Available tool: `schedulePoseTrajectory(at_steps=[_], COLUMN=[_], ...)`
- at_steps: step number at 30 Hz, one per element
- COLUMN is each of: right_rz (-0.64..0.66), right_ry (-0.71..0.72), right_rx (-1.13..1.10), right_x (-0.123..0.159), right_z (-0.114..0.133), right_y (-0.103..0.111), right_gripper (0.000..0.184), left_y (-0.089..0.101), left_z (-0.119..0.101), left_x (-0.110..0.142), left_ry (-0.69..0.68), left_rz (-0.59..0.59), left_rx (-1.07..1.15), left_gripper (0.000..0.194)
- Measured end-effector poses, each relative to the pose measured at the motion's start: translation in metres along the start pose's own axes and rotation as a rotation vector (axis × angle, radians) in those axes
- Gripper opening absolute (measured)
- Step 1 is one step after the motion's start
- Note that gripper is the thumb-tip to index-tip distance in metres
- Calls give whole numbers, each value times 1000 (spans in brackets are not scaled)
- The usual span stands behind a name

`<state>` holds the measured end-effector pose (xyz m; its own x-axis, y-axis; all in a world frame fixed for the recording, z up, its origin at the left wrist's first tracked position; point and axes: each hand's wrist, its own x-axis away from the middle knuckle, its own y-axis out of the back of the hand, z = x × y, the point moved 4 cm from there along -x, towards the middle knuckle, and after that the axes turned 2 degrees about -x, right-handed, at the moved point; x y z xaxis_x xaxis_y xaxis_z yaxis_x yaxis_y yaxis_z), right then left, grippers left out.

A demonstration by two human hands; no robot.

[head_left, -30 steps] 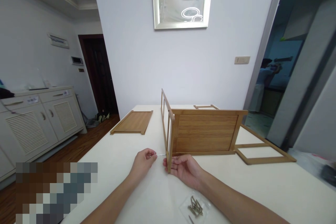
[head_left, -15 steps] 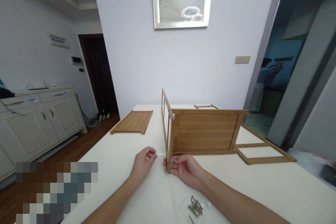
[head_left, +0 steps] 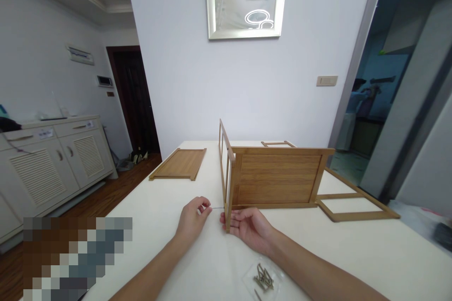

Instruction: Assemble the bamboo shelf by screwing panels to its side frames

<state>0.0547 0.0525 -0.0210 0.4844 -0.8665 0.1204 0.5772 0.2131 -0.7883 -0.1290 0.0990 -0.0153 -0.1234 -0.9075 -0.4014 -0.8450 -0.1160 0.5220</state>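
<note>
My left hand (head_left: 194, 216) pinches a thin metal hex key (head_left: 218, 208); its shaft points right and its tip meets the outer side of an upright wooden side frame (head_left: 229, 197). Most of the key's other end is hidden in my fingers. Behind the frame's near lower end, my right hand (head_left: 250, 228) is closed around the wood, fingertips showing on the left side. A slatted-look wooden panel (head_left: 278, 176) stands upright on its long edge, joined to the side frame at a corner.
A flat wooden panel (head_left: 180, 163) lies at the left. Open wooden frames lie at right (head_left: 356, 216) and far back. Near my right forearm, a clear plastic bag (head_left: 247, 280) holds several bronze screws (head_left: 264, 277). A person (head_left: 360, 96) stands beyond the doorway.
Both hands keep their hold on the hex key and the side frame. The whole view has shifted very slightly; the key's shaft looks darker now.
</note>
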Motion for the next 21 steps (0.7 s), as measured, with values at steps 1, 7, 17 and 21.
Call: schedulePoseTrajectory(at_steps=[1, 7, 17, 21], right_rz=[-1, -1, 26, 41], right_ry=[-1, 5, -9, -6], right_rx=[0, -4, 10, 19], right_x=[0, 1, 0, 1], right_z=[0, 0, 0, 0], right_y=[0, 0, -4, -5], right_gripper=[24, 24, 23, 22], left_y=[0, -3, -3, -1], left_z=[0, -1, -3, -5], left_x=[0, 1, 2, 2], left_ry=[5, 73, 22, 12], left_rz=[-3, -14, 40, 43], left_rx=[6, 62, 62, 16], left_gripper=[12, 8, 8, 9])
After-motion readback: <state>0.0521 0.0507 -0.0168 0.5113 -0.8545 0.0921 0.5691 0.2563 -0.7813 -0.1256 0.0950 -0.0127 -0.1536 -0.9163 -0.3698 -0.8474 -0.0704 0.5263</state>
